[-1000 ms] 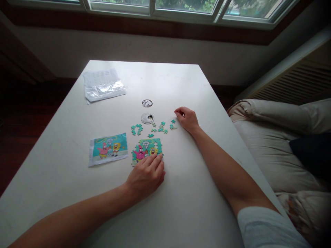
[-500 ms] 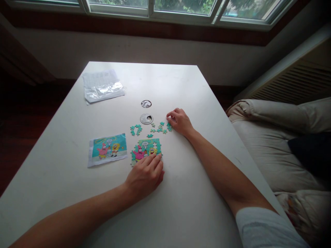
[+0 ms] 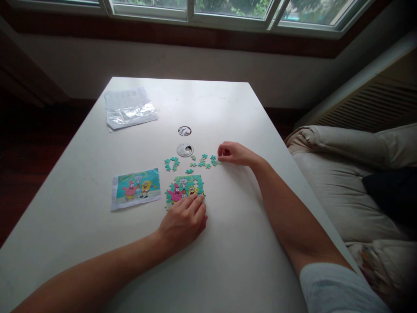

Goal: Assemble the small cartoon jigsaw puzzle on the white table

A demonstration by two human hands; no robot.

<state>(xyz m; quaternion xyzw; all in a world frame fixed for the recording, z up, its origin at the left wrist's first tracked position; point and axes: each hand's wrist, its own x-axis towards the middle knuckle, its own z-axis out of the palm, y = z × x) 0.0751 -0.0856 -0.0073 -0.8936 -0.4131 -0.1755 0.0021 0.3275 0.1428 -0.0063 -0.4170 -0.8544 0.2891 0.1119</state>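
A partly assembled jigsaw puzzle (image 3: 177, 190) with cartoon figures lies on the table, gaps showing near its top right. My left hand (image 3: 184, 217) rests over its lower edge, fingers lying flat and covering the bottom part. Past the puzzle, several loose green puzzle pieces (image 3: 202, 163) are scattered. To their right, my right hand (image 3: 235, 153) has thumb and forefinger pinched on a pale puzzle piece (image 3: 219, 162) at the table surface. Left of the puzzle lies a reference picture (image 3: 138, 188) showing the same figures.
On the white table (image 3: 81, 195), a clear plastic bag (image 3: 132, 114) lies over papers at the far left. Two round grommets (image 3: 184, 150) are set in the tabletop beyond the pieces. A beige sofa (image 3: 332, 191) stands along the right side.
My right hand has moved a little to the right and its fingers have closed into a pinch, uncovering green pieces beside it. My left hand stays on the puzzle.
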